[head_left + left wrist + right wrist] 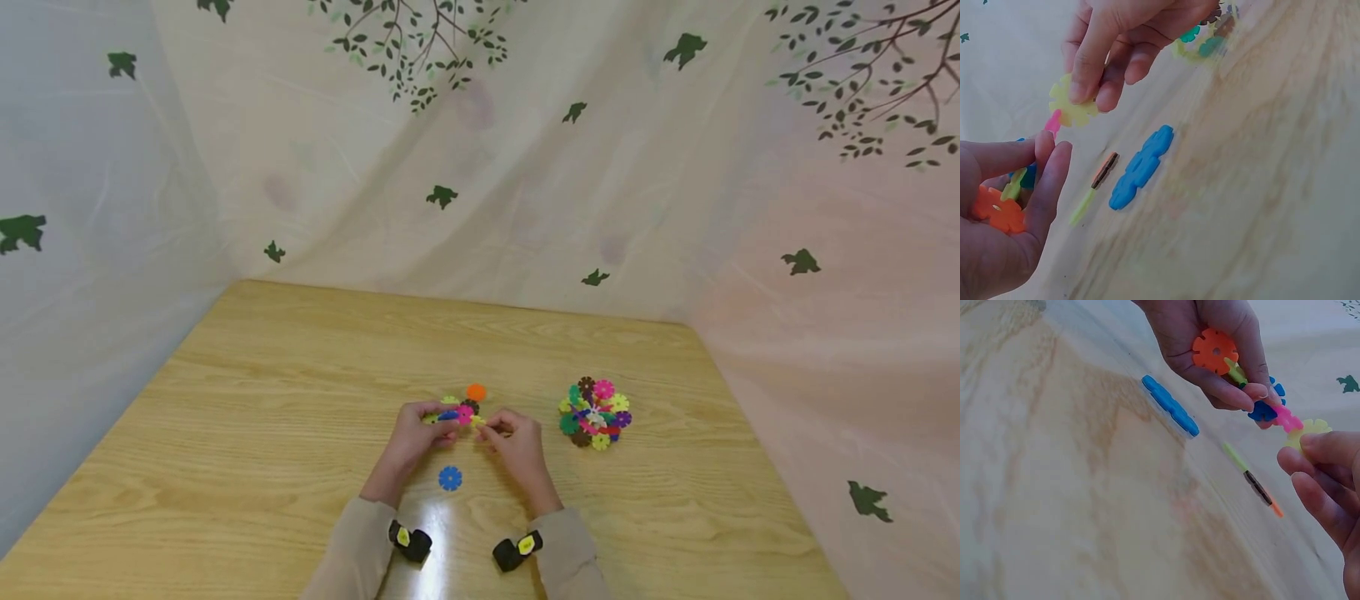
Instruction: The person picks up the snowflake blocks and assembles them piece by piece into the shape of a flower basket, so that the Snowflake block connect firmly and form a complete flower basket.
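My left hand (pixel 415 435) holds a short chain of notched plastic flower discs joined edge to edge. In the right wrist view it includes an orange disc (pixel 1212 352), a yellow-green disc (pixel 1234 371), a blue disc (pixel 1262 412) and a pink disc (pixel 1287 418). Between thumb and index finger, my right hand (pixel 519 443) pinches a pale yellow disc (pixel 1064 105). That disc's edge meets the pink one at the chain's end; whether their slots are locked together I cannot tell. Left fingers partly hide the middle of the chain.
On the wooden table, a single blue disc (pixel 450 478) lies in front of the hands. Behind them lie an orange disc (pixel 476 392), a dark brown disc (pixel 472 405) and a yellow-green disc (pixel 449 400). A multicoloured ball of joined discs (pixel 595 414) sits to the right.
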`<state>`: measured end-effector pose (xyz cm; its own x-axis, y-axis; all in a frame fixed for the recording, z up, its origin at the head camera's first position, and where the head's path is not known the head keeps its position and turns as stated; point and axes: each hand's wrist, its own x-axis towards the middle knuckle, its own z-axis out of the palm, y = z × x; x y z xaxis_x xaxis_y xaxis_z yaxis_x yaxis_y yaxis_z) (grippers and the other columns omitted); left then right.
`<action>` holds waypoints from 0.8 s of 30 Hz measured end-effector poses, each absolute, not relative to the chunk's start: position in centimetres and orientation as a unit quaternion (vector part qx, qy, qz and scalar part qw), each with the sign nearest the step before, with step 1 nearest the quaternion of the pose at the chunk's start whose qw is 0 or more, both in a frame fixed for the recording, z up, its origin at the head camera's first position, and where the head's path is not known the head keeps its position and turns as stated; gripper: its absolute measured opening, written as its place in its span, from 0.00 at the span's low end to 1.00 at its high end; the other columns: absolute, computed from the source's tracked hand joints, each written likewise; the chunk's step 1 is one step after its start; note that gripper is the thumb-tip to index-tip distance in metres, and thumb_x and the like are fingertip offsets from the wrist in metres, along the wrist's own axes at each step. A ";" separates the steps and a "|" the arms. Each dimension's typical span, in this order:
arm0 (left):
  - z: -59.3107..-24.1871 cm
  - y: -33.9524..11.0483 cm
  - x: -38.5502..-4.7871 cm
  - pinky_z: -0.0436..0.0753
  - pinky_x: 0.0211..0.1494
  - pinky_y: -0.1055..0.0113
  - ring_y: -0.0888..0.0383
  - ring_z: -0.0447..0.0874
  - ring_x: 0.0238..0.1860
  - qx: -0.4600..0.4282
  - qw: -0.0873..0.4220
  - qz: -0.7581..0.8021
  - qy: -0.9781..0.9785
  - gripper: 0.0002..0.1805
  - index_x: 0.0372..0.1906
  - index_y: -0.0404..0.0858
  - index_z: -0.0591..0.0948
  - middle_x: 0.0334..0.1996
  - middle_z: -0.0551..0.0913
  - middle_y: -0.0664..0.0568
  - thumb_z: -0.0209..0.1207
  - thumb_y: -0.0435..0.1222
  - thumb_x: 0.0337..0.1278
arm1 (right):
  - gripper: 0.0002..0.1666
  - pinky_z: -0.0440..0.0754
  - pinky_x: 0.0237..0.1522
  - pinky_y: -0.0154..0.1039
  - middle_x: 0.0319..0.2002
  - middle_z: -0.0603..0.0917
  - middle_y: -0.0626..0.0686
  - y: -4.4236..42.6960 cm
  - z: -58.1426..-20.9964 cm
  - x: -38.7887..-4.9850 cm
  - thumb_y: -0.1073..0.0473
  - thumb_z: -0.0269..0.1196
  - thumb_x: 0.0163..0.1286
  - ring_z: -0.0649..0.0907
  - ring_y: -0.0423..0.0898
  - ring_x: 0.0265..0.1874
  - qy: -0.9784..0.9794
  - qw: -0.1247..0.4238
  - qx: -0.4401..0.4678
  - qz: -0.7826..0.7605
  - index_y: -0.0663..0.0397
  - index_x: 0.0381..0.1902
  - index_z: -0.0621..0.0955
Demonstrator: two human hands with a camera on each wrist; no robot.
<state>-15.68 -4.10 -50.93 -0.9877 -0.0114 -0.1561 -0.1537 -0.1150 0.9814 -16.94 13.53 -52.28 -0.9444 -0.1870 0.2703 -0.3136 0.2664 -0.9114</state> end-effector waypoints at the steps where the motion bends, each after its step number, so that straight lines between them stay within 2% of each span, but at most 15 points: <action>1: -50.9 -4.1 -15.7 0.87 0.31 0.73 0.64 0.83 0.24 -0.061 0.049 0.743 0.665 0.15 0.49 0.22 0.81 0.49 0.82 0.32 0.59 0.19 0.55 | 0.05 0.82 0.22 0.27 0.26 0.87 0.63 13.5 -52.2 -16.9 0.70 0.68 0.59 0.88 0.55 0.26 -0.795 0.058 0.160 0.583 0.64 0.25 0.82; 12: -51.0 -3.8 -15.7 0.88 0.33 0.70 0.64 0.82 0.25 -0.032 0.015 0.708 0.706 0.14 0.47 0.23 0.82 0.51 0.82 0.32 0.61 0.19 0.53 | 0.05 0.83 0.28 0.24 0.24 0.87 0.60 13.4 -52.1 -16.9 0.71 0.67 0.59 0.87 0.49 0.25 -0.812 0.080 0.171 0.552 0.62 0.24 0.83; 17: -50.9 -3.7 -15.7 0.88 0.32 0.70 0.64 0.82 0.24 -0.030 0.013 0.707 0.706 0.14 0.48 0.23 0.82 0.47 0.82 0.32 0.60 0.19 0.54 | 0.04 0.82 0.28 0.23 0.25 0.87 0.62 13.3 -51.9 -16.7 0.71 0.67 0.59 0.87 0.54 0.26 -0.808 0.076 0.152 0.565 0.63 0.25 0.83; 24: -51.1 -3.8 -15.8 0.88 0.32 0.69 0.63 0.82 0.24 -0.030 0.000 0.718 0.695 0.15 0.48 0.24 0.82 0.46 0.83 0.33 0.61 0.19 0.52 | 0.03 0.85 0.28 0.27 0.28 0.85 0.67 12.7 -49.4 -15.5 0.74 0.65 0.60 0.87 0.62 0.29 -0.809 0.061 0.157 0.563 0.72 0.28 0.81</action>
<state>-15.83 -3.83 -51.11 -0.9982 -0.0408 -0.0429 -0.0415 -0.0331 0.9986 -15.52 12.73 -49.40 -0.9432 -0.1850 0.2761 -0.3231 0.3161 -0.8920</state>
